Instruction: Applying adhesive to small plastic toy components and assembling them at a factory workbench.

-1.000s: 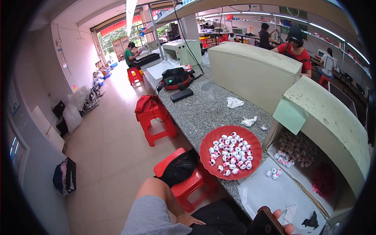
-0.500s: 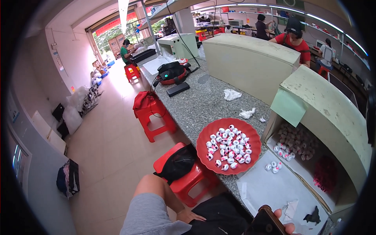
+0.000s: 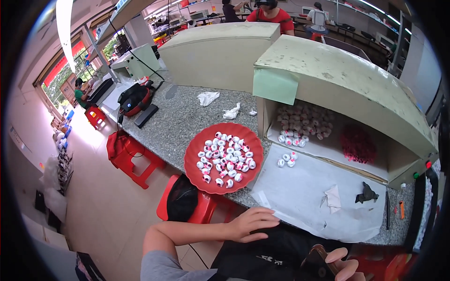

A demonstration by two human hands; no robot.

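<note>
My left hand [image 3: 251,225] reaches across a black cloth [image 3: 286,241] over my lap, its fingers stretched and slightly apart, close to the counter's front edge. Nothing is in it. At the lower edge my right hand [image 3: 344,266] has its fingers wrapped round a phone [image 3: 317,262] in a dark brown case; part of both is cut off. Ahead of the left hand, a red scalloped plate [image 3: 197,175] carries many small white ring-shaped pieces [image 3: 227,157] with pink and dark marks. Several more pieces [image 3: 287,159] sit on a white sheet [image 3: 300,187] to its right.
An open-fronted cream box [image 3: 323,58] on the right holds more white pieces [image 3: 307,122] and a magenta heap [image 3: 357,144]. Crumpled tissues [image 3: 208,97], a black bag [image 3: 133,98] and a dark case [image 3: 146,115] lie on the granite counter [image 3: 185,124]. Red stools [image 3: 136,164] stand left. Other people work farther off.
The view has swung right, so the plate and box appear farther left. My left hand has risen from beside my leg to the counter's front edge. The phone stays in my right hand.
</note>
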